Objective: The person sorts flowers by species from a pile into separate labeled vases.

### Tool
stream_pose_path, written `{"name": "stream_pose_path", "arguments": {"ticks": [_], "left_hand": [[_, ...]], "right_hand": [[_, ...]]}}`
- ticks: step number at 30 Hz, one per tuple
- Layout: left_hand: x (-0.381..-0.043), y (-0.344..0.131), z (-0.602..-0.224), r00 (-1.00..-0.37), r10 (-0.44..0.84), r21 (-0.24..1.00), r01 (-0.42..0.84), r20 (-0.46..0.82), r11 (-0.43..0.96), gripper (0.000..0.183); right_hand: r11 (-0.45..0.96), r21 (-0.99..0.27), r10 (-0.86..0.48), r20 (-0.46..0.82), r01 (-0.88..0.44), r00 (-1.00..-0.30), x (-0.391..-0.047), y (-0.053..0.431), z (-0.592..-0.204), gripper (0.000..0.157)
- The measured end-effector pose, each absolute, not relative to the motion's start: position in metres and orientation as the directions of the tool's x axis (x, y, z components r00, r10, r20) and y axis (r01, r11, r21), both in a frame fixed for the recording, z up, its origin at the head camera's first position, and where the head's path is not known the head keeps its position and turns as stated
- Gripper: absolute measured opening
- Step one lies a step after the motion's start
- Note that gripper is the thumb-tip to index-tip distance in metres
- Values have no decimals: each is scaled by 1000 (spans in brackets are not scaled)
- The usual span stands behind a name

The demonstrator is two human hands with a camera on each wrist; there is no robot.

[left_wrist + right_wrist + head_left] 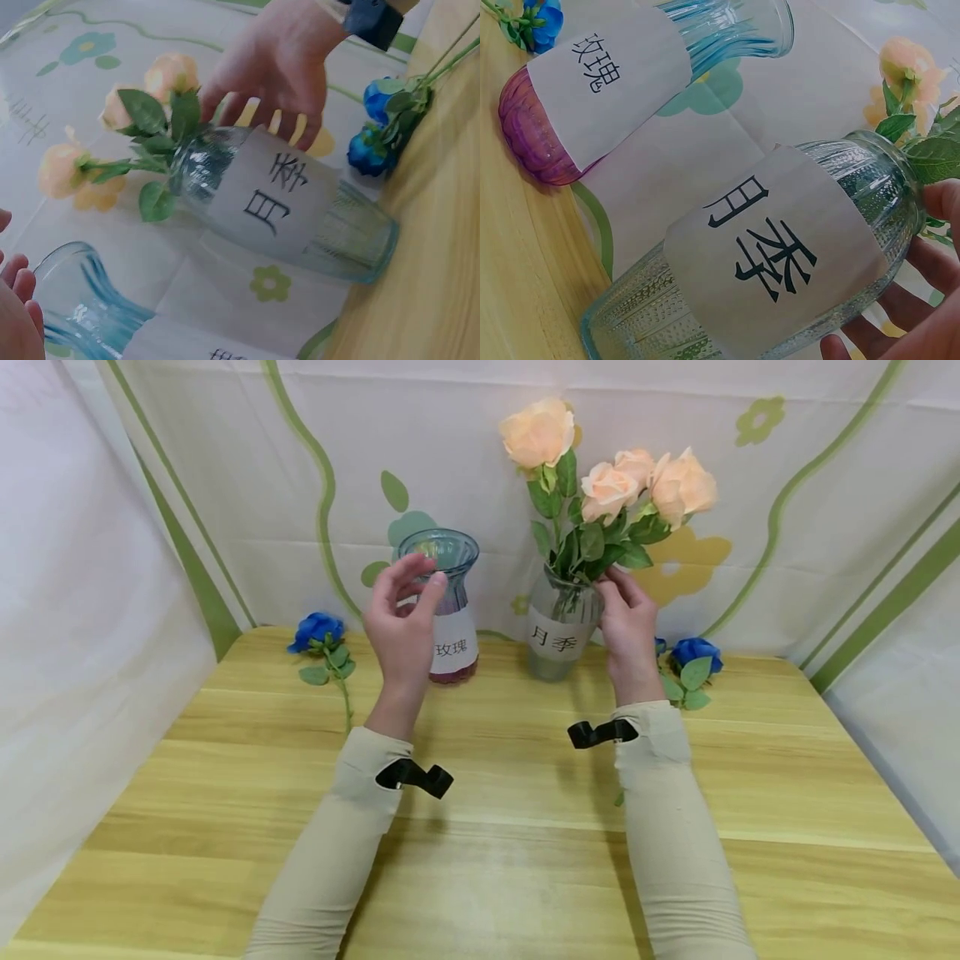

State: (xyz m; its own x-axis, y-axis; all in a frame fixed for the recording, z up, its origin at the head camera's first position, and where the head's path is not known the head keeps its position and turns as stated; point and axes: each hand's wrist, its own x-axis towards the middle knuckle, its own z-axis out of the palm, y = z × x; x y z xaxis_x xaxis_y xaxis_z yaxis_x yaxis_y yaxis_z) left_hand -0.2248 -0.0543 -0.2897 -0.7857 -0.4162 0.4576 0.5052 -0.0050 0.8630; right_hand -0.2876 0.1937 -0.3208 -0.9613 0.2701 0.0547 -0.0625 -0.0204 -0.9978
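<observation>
A ribbed clear glass vase (549, 670) with a white label (776, 247) holds several peach roses (537, 433). My right hand (628, 625) is at its right side near the neck, the thumb by the rim and the fingers loosely spread along the glass. A second vase (467, 672), blue at its flared mouth and purple at its base, stands to the left with a similar label. My left hand (402, 628) is raised in front of its left side, fingers loosely bent, nothing between them. It covers part of that vase in the head view.
A blue rose (316, 632) lies on the wooden table (480, 877) at the left. More blue roses (695, 653) lie at the right, partly hidden behind my right hand and forearm. A patterned white cloth (247, 468) hangs close behind the vases.
</observation>
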Motion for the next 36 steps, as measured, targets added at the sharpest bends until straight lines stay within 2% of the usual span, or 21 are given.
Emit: {"name": "stream_pose_path", "arguments": {"ticks": [6,10,16,22,28,36], "left_hand": [[-231,-71,-284,-751,-455,842,540,479,-6,32],[-238,-82,-285,-783,-392,850,527,482,-6,42],[-259,-95,-299,-867,-247,896,444,432,9,60],[-280,-97,-315,-911,-126,919,390,393,47,69],[-288,-94,-319,-939,-80,943,333,333,19,72],[-288,-96,-316,-944,-82,944,325,320,-56,69]], "right_hand": [[-43,-998,262,42,-56,-964,-287,194,-321,40],[-52,-997,260,37,-52,-965,-287,193,-322,40],[-45,-997,257,46,-60,-965,-286,192,-322,41],[-32,-998,265,47,-57,-963,-286,194,-322,41],[-22,-999,269,37,-45,-962,-284,197,-321,41],[-27,-998,266,46,-55,-963,-287,196,-321,40]]}}
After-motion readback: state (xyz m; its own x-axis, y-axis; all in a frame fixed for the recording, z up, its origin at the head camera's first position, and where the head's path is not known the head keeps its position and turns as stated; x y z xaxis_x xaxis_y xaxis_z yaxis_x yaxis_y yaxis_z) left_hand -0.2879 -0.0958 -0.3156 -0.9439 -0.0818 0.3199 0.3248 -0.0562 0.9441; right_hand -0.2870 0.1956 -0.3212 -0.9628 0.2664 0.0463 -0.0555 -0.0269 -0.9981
